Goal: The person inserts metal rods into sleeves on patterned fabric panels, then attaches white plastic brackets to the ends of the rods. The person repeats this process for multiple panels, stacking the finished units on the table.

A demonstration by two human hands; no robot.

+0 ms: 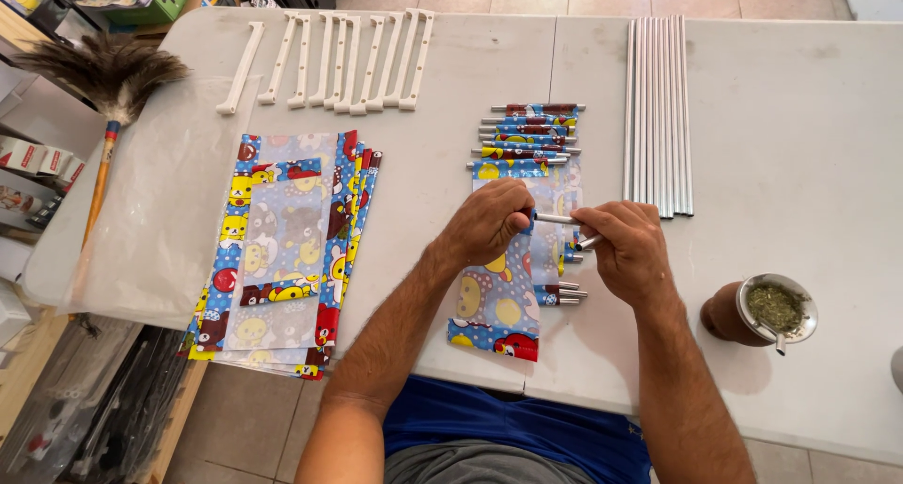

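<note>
Both hands work over the middle of a white table. The left hand is curled, its fingertips pinching the upper edge of a colourful printed plastic sheet that lies flat before the person, blue-dotted with yellow cartoon figures and a red patch at its lower corner. The right hand is closed round a short metal tube, which lies across the sheet's top edge; the tube's ends show on either side of the fingers. Just beyond the hands lies a stack of rolled sheets on tubes, about seven, though the lower ones overlap and are hard to count; a few more tube ends stick out beneath the right hand. To the left is a fanned pile of flat printed sheets, four or five edges visible, the exact count unclear. At the far edge lie eight white plastic brackets, one set apart on the left. To the right, a bundle of long metal rods, roughly eight, lies side by side. A clear plastic bag covers the table's left end, under a feather duster with an orange handle. A brown gourd cup with green herb and a metal straw stands near the right forearm. Shelf goods at the left edge are cut off.
</note>
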